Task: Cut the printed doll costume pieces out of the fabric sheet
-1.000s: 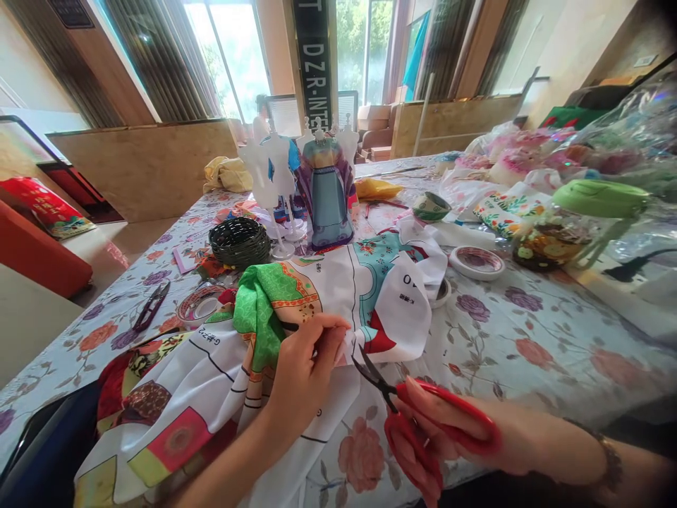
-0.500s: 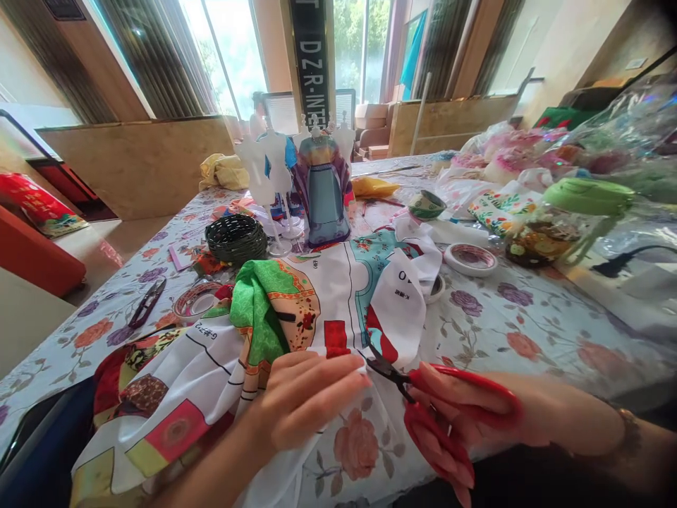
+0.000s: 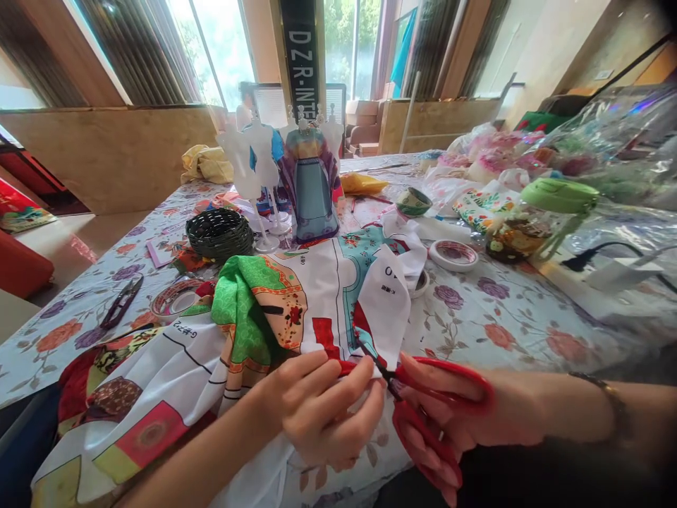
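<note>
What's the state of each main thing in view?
left hand: closed on printed fabric
right hand: holding red-handled scissors
red-handled scissors: handles spread apart
printed fabric: bunched, creased
black basket: upright, open-topped
jar: green lid on
white tape roll: lying flat
white dress forms: upright

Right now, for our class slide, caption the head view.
Left hand holds printed fabric beside red-handled scissors in the right hand.

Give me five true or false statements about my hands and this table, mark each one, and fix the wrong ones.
1. The right hand holds the scissors. True.
2. The left hand holds nothing. False: it pinches cloth.
3. The basket stands left of the bottle. True.
4. The bottle's lid is red. False: it is green.
5. The snips lie inside the basket. False: they lie on the table.
</note>
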Demonstrator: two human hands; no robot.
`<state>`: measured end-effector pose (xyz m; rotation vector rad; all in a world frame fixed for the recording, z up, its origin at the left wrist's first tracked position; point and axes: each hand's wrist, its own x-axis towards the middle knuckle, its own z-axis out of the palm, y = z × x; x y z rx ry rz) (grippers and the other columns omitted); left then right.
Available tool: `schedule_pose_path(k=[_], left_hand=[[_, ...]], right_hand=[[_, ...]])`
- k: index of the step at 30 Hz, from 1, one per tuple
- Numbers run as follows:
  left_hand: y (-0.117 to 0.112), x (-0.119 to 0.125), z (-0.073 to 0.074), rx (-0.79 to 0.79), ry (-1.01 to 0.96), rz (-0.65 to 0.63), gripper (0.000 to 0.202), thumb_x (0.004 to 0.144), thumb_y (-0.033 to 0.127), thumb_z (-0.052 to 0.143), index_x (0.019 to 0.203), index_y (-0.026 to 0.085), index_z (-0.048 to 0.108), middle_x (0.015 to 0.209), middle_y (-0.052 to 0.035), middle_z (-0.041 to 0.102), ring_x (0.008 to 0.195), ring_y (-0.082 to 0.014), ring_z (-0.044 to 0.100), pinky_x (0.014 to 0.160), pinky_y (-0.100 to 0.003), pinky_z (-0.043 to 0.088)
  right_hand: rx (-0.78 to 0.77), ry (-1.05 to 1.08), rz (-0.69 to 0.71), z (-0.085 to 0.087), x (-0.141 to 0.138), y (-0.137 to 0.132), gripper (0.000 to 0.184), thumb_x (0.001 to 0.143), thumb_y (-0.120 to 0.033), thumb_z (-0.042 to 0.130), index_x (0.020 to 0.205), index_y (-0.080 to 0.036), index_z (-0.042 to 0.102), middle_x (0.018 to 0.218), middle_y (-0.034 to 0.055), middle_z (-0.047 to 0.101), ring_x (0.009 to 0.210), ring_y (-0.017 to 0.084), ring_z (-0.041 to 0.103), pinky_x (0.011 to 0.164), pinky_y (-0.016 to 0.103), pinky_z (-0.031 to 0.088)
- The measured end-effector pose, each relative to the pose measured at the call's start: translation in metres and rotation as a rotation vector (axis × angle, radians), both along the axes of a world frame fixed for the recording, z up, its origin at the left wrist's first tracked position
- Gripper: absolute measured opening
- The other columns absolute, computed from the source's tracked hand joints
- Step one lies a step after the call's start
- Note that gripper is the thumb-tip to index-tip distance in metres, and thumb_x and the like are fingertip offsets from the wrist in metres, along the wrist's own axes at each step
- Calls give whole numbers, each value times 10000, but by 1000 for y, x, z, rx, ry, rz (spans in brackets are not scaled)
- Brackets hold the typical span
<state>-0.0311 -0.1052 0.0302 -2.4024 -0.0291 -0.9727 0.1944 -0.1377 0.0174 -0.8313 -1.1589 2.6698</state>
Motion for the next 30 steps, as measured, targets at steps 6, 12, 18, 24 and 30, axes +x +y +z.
schedule_pose_path(k=[6, 12, 18, 24, 30], left_hand=[[48, 11, 17, 53, 129, 32, 188, 886, 158, 504, 898, 189, 689, 841, -47, 751, 539, -107, 654, 448, -190, 480], [130, 10, 98, -222, 84, 476, 554, 983, 398, 218, 965, 68, 663, 941, -70, 695, 722, -121, 696, 725, -381, 532], [138, 1, 117, -32, -61, 540, 552, 1001, 329, 187, 1034, 45, 660, 1037, -79, 672, 904, -166, 692, 752, -397, 474], [96, -5, 26, -44, 155, 64, 167, 887, 195, 521, 890, 228, 684, 906, -23, 746, 496, -93, 607, 438, -202, 417], [54, -6, -28, -37, 105, 115, 150, 887, 171, 531, 971, 240, 633, 1005, -41, 736, 524, -107, 614, 439, -233, 424]], right_hand=[[236, 36, -194, 8, -16, 38, 771, 850, -781, 195, 702, -110, 544, 642, 38, 600, 576, 104, 592, 627, 237, 464], [838, 178, -429, 83, -51, 144, 711, 936, -595, 84, 652, -89, 495, 528, -25, 537, 501, 43, 566, 625, 205, 476], [1063, 178, -502, 103, -62, 170, 828, 760, -277, -303, 721, 101, 433, 714, -64, 422, 663, -54, 566, 655, 208, 343], [545, 24, -223, 17, -23, 93, 690, 944, -641, 163, 657, -126, 520, 627, 30, 594, 625, 92, 596, 618, 203, 463], [290, 32, -187, -18, 7, 47, 649, 929, -667, 245, 712, -138, 552, 705, 32, 572, 589, 102, 558, 630, 255, 468]])
